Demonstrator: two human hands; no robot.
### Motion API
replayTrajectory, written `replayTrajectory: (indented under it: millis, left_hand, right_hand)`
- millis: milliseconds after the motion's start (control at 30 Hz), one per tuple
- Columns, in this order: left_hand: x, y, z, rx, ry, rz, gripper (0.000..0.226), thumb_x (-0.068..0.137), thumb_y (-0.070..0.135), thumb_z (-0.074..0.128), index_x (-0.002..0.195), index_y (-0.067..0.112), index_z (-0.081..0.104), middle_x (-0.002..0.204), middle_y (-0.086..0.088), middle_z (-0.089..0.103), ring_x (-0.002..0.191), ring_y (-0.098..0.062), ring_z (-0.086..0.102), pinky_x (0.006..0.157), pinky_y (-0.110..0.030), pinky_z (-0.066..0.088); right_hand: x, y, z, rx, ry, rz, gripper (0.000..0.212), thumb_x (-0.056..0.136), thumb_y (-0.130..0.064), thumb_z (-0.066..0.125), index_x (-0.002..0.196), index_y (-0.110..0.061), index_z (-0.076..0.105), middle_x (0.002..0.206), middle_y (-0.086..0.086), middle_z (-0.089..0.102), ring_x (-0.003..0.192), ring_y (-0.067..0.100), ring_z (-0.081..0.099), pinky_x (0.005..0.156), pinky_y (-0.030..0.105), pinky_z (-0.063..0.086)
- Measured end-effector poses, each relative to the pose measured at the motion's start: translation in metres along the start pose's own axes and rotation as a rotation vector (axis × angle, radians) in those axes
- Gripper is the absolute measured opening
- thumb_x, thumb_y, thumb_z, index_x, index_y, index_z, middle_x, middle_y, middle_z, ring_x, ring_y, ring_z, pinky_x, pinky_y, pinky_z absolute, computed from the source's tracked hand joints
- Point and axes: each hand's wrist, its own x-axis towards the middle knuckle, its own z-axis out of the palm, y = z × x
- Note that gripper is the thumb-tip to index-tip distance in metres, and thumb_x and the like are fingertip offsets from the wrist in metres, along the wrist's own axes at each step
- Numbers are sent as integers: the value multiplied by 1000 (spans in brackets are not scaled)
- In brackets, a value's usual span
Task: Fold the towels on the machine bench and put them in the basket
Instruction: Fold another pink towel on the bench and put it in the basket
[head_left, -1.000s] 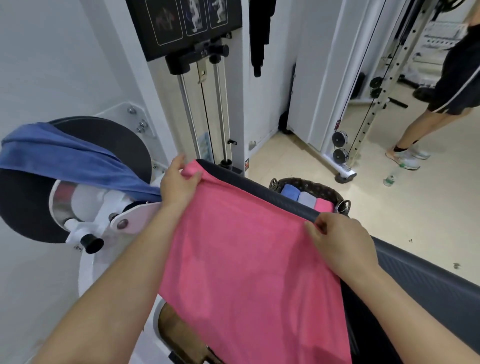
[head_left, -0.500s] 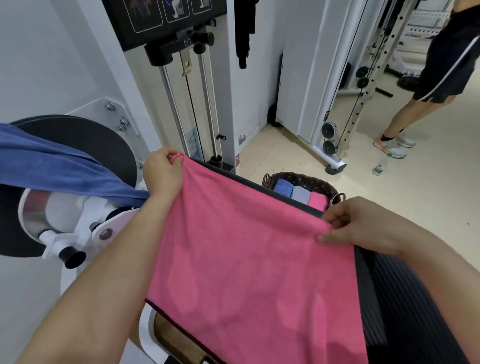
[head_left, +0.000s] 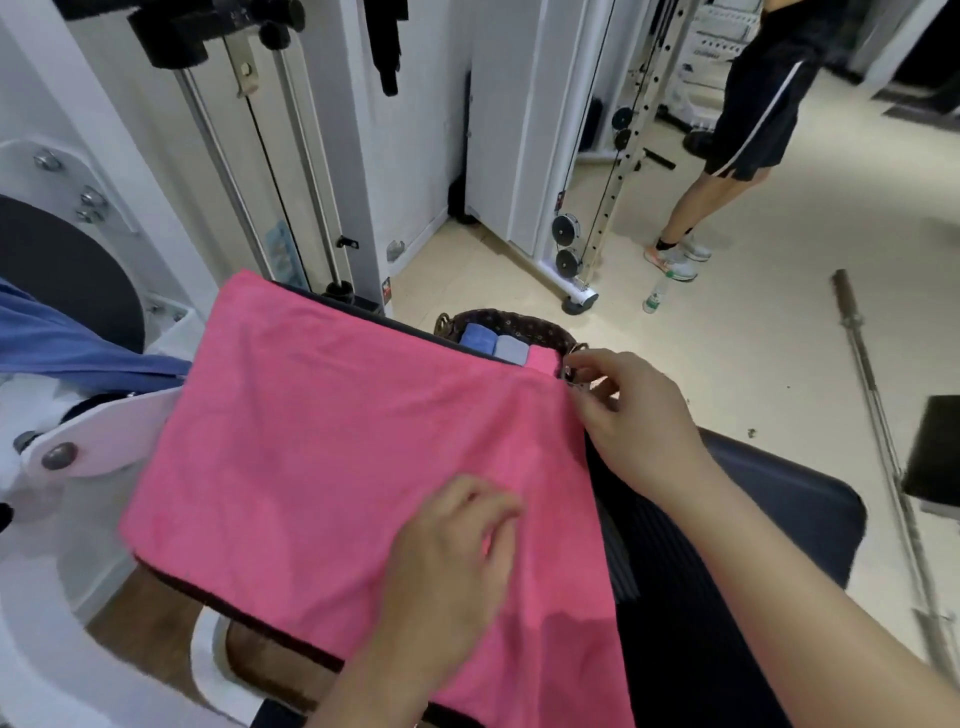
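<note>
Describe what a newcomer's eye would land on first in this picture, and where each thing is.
The bright pink towel dominates the middle, spread over the dark bench, with the left hand resting on it and the right hand pinching its right edge. Just beyond it sits a basket holding folded towels, and a blue towel hangs at the left.

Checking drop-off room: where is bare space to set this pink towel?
Basket: bare lining behind the three rolled towels, which crowd its near side. Bench pad is bare right of the pink towel, beyond the right hand.
</note>
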Motion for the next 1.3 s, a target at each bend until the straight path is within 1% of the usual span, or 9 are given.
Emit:
replayTrajectory:
  millis: [200, 367, 467, 567, 733, 867, 967, 1067, 1300]
  left_hand:
    - [-34, 55, 67, 195, -86, -178, 59, 72, 64, 50, 116, 24, 57, 101, 9, 62, 85, -13, 64, 66, -26, 53]
    - [-16, 54, 58, 179, -94, -361, 34, 80, 24, 63, 112, 24, 50, 89, 4, 66, 81, -27, 65, 64, -37, 46]
    - [-8, 44, 38, -416, 15, -662, 20, 84, 7, 58, 98, 22, 59, 61, 11, 61, 61, -16, 57, 59, -32, 44]
    - [-7, 25, 13, -1023, 190, -927, 29, 87, -6, 41, 90, 13, 62, 63, 1, 61, 56, -12, 56, 52, -25, 49]
    - [-20, -11, 0, -335, 153, -764, 16, 91, 13, 59, 100, 23, 50, 89, -1, 63, 79, -18, 63, 68, -33, 51]
    - [-33, 0, -4, 120, 286, -361, 22, 84, 7, 64, 98, 22, 55, 95, 8, 50, 73, -4, 49, 63, -12, 40]
    - [-45, 15, 5, 217, 20, -166, 22, 84, 29, 58, 104, 23, 63, 96, 12, 56, 85, -7, 54, 73, -18, 46]
    - [-55, 32, 23, 395, -130, -170, 61, 73, 62, 54, 119, 23, 55, 106, 10, 57, 98, -13, 55, 77, -33, 53]
    - [-55, 36, 41, 534, -41, -147, 49, 65, 45, 75, 102, 18, 58, 90, 1, 56, 77, -22, 59, 60, -36, 49]
  right_hand:
    - [-74, 35, -15, -74, -181, 84, 46, 91, 0, 42, 128, -20, 58, 117, -4, 64, 111, 13, 57, 95, 27, 43]
    - [-97, 42, -4, 258, -422, 14, 46, 92, 3, 42, 123, -22, 65, 119, -14, 67, 115, -5, 56, 106, 26, 42]
    - [-99, 30, 3, 468, -394, 35, 42, 93, 4, 46, 113, -23, 70, 109, -14, 71, 109, -6, 60, 101, 21, 45]
    - [-95, 21, 13, 438, -238, 62, 40, 89, 1, 51, 111, -27, 68, 106, -15, 71, 99, -3, 63, 94, 22, 48]
    - [-75, 2, 28, -32, -236, 31, 57, 93, -41, 53, 144, -23, 36, 130, -1, 46, 114, 19, 51, 94, 38, 46]
    - [-70, -12, 44, -275, -241, -77, 17, 91, -36, 51, 97, -22, 57, 102, 0, 51, 99, 25, 52, 77, 37, 44]
    - [-64, -9, 45, -120, -218, -55, 17, 94, -30, 46, 89, -19, 58, 90, -1, 62, 88, 25, 57, 69, 36, 44]
    - [-51, -6, 31, 152, -249, 35, 12, 94, -32, 52, 90, -22, 58, 84, -6, 65, 83, 20, 61, 74, 37, 49]
    - [-33, 2, -38, 410, -197, 99, 17, 87, -32, 68, 83, -16, 70, 85, 6, 72, 81, 22, 68, 76, 38, 54]
